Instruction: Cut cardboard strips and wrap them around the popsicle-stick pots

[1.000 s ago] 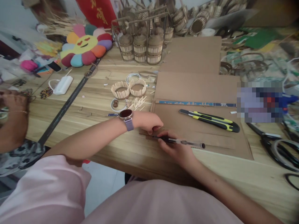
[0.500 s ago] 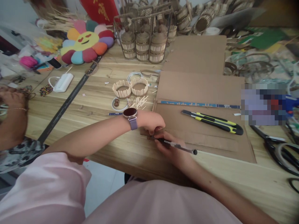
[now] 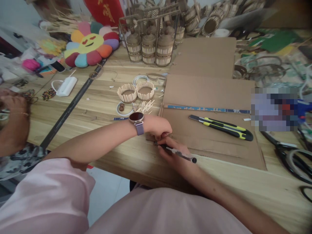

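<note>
Clear-barrelled pen (image 3: 180, 154) pinched between thumb and fingers of my right hand (image 3: 175, 161), gripped low, probably for close control; tip hidden. Pen's back end slants toward my wrist. My left hand (image 3: 159, 126) curled, lowered at near-left part of brown cardboard (image 3: 175, 120), likely steadying it; whether those fingertips pinch anything, I can't tell. Yellow-black cutter (image 3: 223, 128) lies on cardboard, apart from both hands.

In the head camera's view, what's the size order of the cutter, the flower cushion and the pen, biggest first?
1. Flower cushion
2. Yellow-and-black cutter
3. Pen, partly hidden by fingers, but its visible part looks smallest
</note>
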`<action>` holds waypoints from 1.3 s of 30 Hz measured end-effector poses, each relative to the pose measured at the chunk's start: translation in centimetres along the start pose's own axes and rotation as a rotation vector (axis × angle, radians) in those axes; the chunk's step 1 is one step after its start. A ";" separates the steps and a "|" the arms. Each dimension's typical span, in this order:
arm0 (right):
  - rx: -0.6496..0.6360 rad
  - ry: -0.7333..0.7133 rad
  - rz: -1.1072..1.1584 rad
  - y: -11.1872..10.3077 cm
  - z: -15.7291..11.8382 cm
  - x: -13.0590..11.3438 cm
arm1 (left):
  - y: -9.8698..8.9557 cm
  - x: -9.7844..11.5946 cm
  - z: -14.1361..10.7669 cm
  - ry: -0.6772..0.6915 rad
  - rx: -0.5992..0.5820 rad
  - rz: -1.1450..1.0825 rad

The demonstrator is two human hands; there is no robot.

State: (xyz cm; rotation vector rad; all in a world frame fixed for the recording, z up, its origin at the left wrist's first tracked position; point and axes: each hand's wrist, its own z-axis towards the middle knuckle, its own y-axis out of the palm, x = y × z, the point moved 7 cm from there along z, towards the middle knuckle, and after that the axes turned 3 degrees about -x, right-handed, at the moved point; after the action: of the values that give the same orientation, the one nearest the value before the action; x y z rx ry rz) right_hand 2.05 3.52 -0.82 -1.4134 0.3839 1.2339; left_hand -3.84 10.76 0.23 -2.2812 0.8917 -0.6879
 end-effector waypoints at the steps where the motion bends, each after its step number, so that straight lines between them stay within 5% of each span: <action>1: 0.003 0.002 -0.007 -0.1 -0.1 0.0 | 0.0 0.0 -0.1 0.000 -0.005 0.001; 39: 0.017 -0.047 -0.055 0.5 0.1 -0.1 | -0.2 0.6 0.0 -0.004 -0.046 0.019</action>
State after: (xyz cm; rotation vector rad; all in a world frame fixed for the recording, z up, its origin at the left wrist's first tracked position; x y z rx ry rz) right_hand 1.58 3.41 -0.95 -1.3694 0.3205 1.2138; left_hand -3.41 10.45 0.50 -2.3104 0.9348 -0.6607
